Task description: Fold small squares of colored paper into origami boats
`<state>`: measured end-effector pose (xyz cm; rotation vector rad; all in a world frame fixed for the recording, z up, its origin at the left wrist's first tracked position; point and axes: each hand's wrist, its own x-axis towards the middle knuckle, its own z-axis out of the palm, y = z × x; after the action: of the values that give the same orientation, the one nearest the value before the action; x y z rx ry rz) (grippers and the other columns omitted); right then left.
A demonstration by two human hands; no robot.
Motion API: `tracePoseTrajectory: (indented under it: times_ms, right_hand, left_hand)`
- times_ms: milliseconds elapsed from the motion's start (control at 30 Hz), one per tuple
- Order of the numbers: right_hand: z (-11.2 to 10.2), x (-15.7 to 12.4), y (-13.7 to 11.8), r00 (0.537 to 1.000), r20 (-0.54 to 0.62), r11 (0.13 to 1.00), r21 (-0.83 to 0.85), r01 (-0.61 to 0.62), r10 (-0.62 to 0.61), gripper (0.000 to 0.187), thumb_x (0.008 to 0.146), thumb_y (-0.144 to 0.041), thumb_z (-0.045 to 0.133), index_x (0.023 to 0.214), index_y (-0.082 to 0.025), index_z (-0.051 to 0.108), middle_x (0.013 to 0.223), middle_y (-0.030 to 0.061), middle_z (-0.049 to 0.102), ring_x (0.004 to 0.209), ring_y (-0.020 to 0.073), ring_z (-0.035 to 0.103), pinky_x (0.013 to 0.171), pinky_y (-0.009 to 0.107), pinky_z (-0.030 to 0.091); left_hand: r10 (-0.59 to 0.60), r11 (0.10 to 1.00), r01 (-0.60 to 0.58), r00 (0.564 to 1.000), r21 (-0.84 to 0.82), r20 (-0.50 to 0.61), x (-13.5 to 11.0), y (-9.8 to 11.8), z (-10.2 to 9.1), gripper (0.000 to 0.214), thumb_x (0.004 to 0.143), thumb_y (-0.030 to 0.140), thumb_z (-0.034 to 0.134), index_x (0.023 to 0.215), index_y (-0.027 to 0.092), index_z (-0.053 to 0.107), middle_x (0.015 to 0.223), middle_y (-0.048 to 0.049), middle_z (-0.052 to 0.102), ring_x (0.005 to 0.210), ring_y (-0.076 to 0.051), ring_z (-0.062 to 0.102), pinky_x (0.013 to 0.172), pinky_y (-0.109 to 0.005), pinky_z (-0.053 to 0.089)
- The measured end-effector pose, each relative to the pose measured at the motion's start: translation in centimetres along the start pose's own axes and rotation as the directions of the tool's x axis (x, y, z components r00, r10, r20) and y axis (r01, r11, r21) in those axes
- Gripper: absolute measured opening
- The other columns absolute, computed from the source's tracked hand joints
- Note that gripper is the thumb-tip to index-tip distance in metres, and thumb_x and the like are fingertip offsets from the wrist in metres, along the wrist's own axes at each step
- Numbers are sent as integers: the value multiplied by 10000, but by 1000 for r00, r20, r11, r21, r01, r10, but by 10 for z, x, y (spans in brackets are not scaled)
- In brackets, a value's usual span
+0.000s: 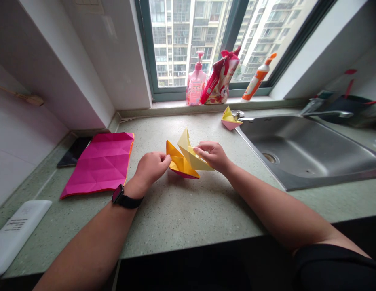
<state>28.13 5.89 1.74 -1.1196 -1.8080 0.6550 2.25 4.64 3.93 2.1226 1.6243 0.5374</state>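
Labels on pink pump bottle (195,87) blur; left hand (151,166) and right hand (212,155) both pinch folded yellow paper (183,161).

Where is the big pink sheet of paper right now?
In the head view, the pink sheet lies flat on the counter, left of the left hand that pinches the yellow folded paper; a dark phone lies beside its left edge.

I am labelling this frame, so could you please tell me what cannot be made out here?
Head view only.
Folded paper: folds partly hidden by the left hand and right hand pinching it.
Dark flat object: partly under the pink sheet.
White device: cut off by the left edge, print too small.
Items beyond the sink: blurred.
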Motion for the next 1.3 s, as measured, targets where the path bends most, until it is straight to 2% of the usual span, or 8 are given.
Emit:
tracePoseTrajectory:
  times_ms: [200, 367, 667, 867, 1100, 1300]
  right_hand:
    - [1, -1, 0, 998, 8, 996, -55, 64, -63, 400, 966, -477, 627, 662, -224, 682, 654, 11, 617, 626, 154, 510, 631, 336, 379]
    - [1, -2, 2, 998, 25, 996, -70, 55, -53, 405, 980, -483, 629, 674, -226, 694, 666, 18, 626, 647, 163, 528, 645, 336, 399]
    - [2, -1, 3, 997, 64, 996, -81, 49, -44, 418, 973, -502, 632, 663, -228, 689, 661, 23, 640, 636, 165, 534, 633, 335, 398]
    - [2, -1, 3, 995, 90, 994, -88, 57, -49, 416, 979, -498, 628, 676, -224, 704, 662, 22, 642, 630, 161, 533, 626, 331, 392]
    - [3, -4, -2, 984, 111, 983, -106, 153, -141, 402, 1005, -478, 617, 698, -236, 712, 673, 22, 640, 632, 165, 529, 632, 339, 405]
    - [3, -6, -2, 975, 94, 968, -130, 213, -202, 398, 1025, -457, 603, 694, -250, 683, 684, 29, 632, 664, 183, 558, 673, 365, 441]
  left_hand:
    - [-8, 1000, 9, 1000, 25, -13, -1, 1, 0, 429, 950, 433, 484, 600, 201, 571, 581, -26, 538, 600, -173, 498, 619, -353, 219]
    - [0, 1000, 1, 1000, 27, -14, 0, 1, 0, 414, 955, 424, 492, 621, 203, 598, 617, -43, 596, 631, -185, 525, 620, -348, 238]
    - [10, 1000, -9, 1000, 12, -27, -1, -2, 1, 433, 969, 426, 507, 618, 205, 632, 591, -25, 571, 604, -175, 501, 619, -354, 228]
    - [25, 1000, -25, 999, 4, -21, -1, -2, 1, 420, 979, 415, 503, 658, 198, 664, 625, -34, 618, 634, -180, 526, 630, -350, 236]
    - [73, 997, -72, 997, -28, 23, 0, -3, 5, 428, 1006, 419, 471, 714, 196, 689, 674, -46, 676, 644, -189, 548, 632, -342, 248]
    - [60, 997, -59, 998, -42, 28, 2, -5, 6, 433, 1013, 417, 476, 709, 196, 692, 677, -49, 685, 653, -196, 563, 635, -338, 256]
